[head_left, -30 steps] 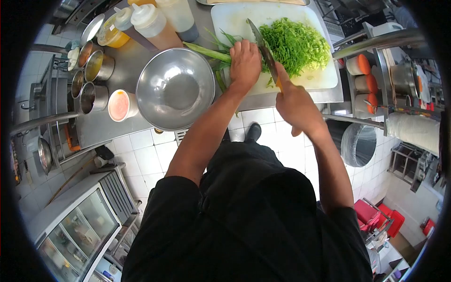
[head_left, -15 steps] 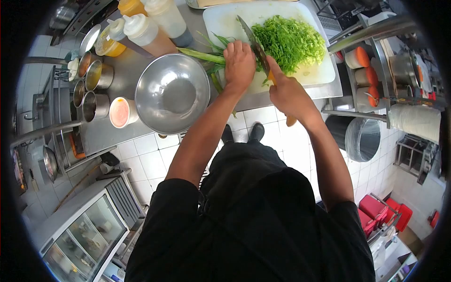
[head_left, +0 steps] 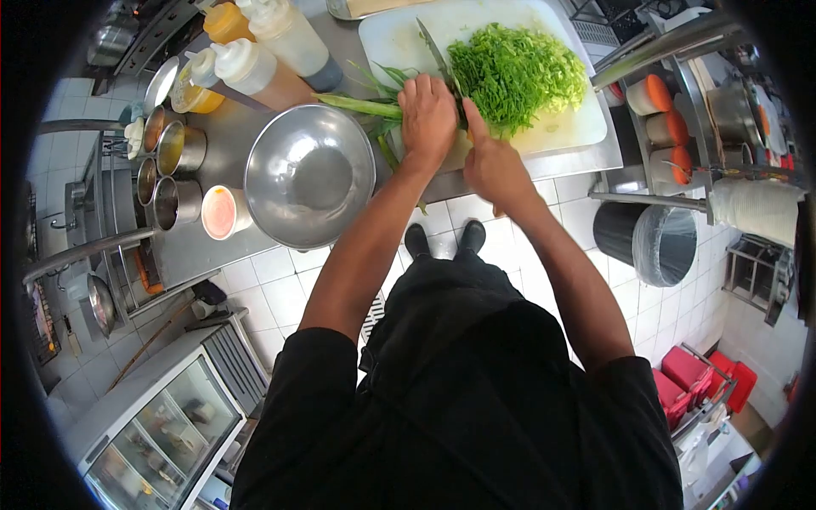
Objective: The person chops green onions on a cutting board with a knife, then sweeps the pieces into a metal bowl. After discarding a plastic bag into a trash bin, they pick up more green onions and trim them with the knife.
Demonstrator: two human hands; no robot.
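Note:
My right hand is closed round the handle of a long knife, its index finger along the blade's spine. The blade points away from me over the white cutting board. Just left of the blade, my left hand presses down on the green stalks, with its fingers curled. Leaves and stalk ends stick out to the left of that hand, some past the board's edge. A pile of chopped greens lies on the board right of the knife.
A steel bowl stands left of my left forearm. Beyond it are squeeze bottles, metal pots and a white tub. At the right are a metal rail and a lined bin.
My right hand and the knife have shifted slightly left and nearer my left hand. The view has shifted a little, and the knife's handle end shows less.

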